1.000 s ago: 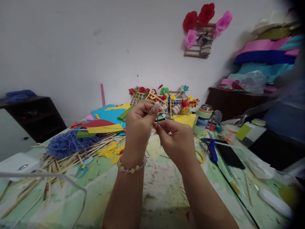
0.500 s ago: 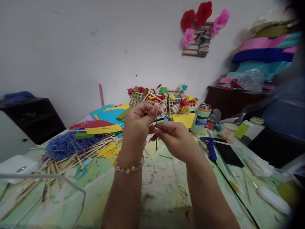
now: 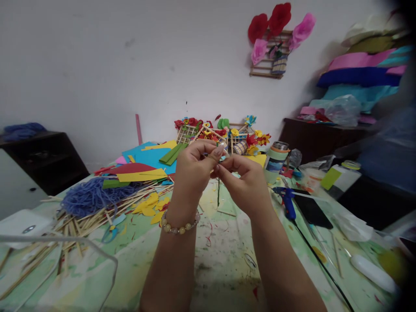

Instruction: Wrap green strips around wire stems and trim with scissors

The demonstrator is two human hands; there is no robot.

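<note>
In the head view my left hand (image 3: 198, 171), with a beaded bracelet above the wrist, is closed in a pinch at the middle of the scene. My right hand (image 3: 245, 182) meets it from the right, its thumb and fingers pressed together too. Between them they hold a thin dark green stem (image 3: 218, 193), which hangs straight down below the fingertips over the table. The stem's upper part is hidden by my fingers. Whatever else sits in the pinch is too small to make out.
Yellow paper scraps (image 3: 147, 206), blue yarn (image 3: 87, 197) and thin wooden sticks (image 3: 81, 229) lie left. A blue glue gun (image 3: 288, 203), a black phone (image 3: 312, 209) and a green flask (image 3: 277, 157) are right. Paper flowers on stick frames (image 3: 238, 141) stand behind.
Both hands have shifted slightly right and drawn closer together at the fingertips. The stem has moved right with them, and less of it shows above the right fingers.
</note>
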